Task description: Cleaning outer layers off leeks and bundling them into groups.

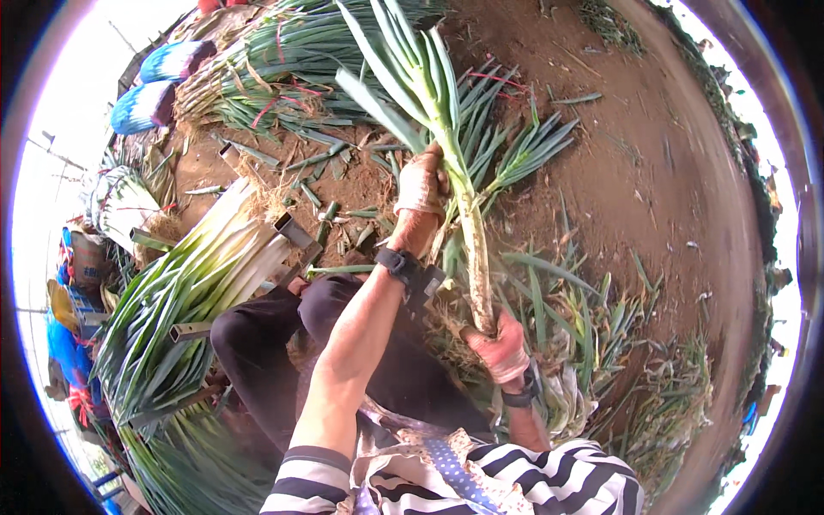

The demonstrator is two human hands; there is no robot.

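My left hand (421, 183), in a pale work glove, is closed around a large green onion (474, 249) just below where its leaves fan out. The leaves point up and away from me, and the stalk slants down toward my right. At the lower end, my right hand (500, 349), in a glove with a reddish palm, is closed on the root end. The stalk's lower part looks brownish, with loose outer skin. Behind it, more green onions (532, 154) lie on the soil.
Pale-stemmed green onions (215, 232) fill a metal frame (293, 230) at my left. Tied bundles (283, 51) lie at the far left, beside two blue-and-white shoe-like coverings (142, 107). Stripped leaves and skins (592, 343) are heaped at my right. Cut leaf pieces (326, 219) litter the brown ground.
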